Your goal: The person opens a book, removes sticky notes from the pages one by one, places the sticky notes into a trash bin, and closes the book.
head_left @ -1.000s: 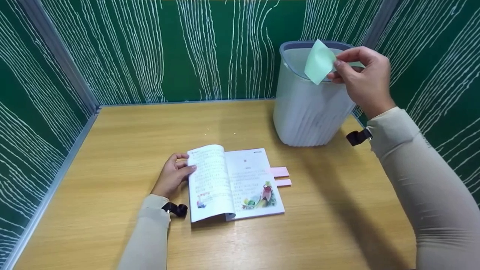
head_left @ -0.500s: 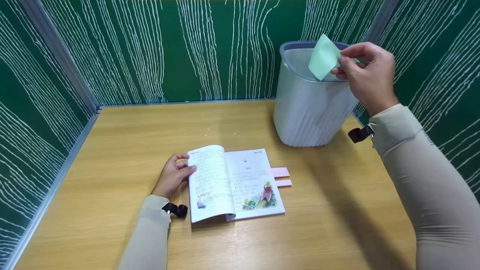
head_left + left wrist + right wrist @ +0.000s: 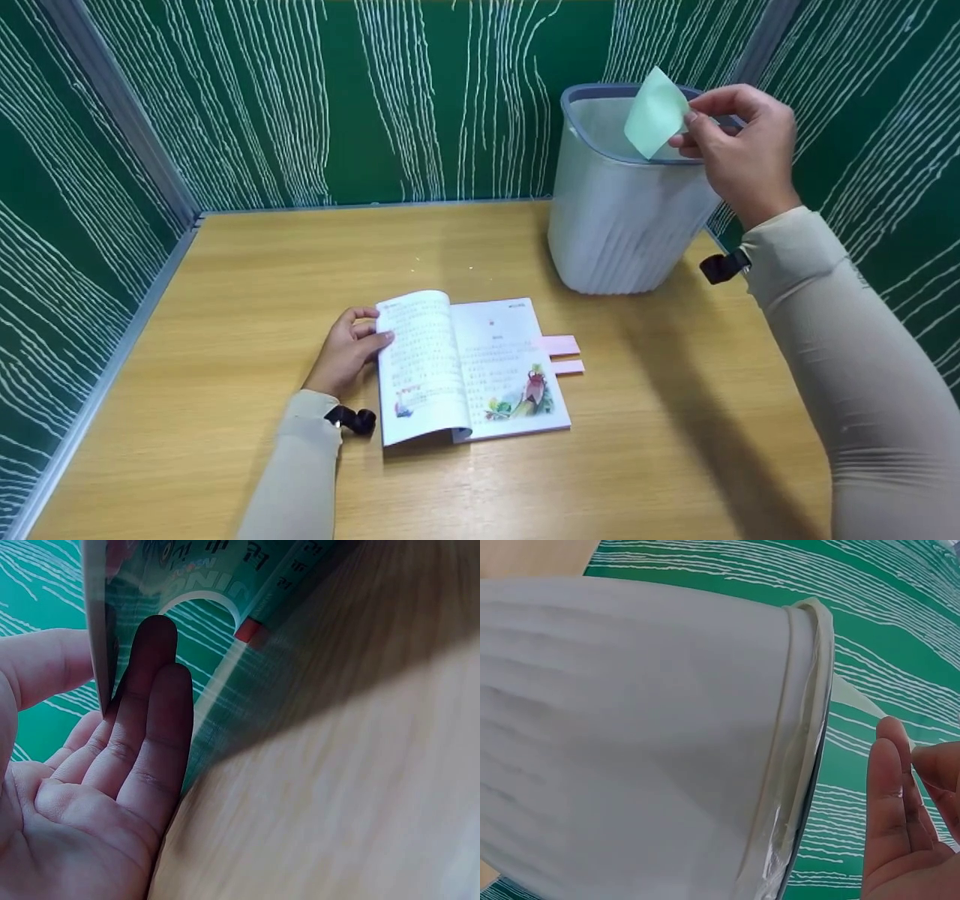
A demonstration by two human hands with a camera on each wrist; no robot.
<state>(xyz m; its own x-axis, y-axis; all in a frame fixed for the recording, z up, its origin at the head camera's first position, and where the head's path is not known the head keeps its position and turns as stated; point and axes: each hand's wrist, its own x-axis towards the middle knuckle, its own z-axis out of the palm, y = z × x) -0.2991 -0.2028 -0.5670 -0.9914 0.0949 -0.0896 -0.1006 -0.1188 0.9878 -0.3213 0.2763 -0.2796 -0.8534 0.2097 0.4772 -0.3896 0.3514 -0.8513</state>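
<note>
My right hand (image 3: 754, 154) pinches a pale green sticky note (image 3: 655, 116) by one corner between thumb and fingers. It is held over the rim of a whitish bin (image 3: 626, 217); in the right wrist view, the fingertips stand just beyond the rim. An open book (image 3: 420, 360) lies on the table with its left side raised. My left hand (image 3: 345, 352) grips that left edge, the thumb on the page side. From the left wrist view, the other fingers (image 3: 161, 720) reach behind the cover. Two pink tabs (image 3: 560, 345) stick out from the book's right edge.
A wooden table (image 3: 262, 262) carries the book and bin. Green panels (image 3: 517, 112) with white wavy lines enclose its back and sides. The bin stands at the back right, with a dark grey rim (image 3: 574, 94) and a clear liner (image 3: 776, 840) along it.
My right hand has moved slightly right and up with the green sticky note, over the bin's opening. The left hand and the book have stayed in place.
</note>
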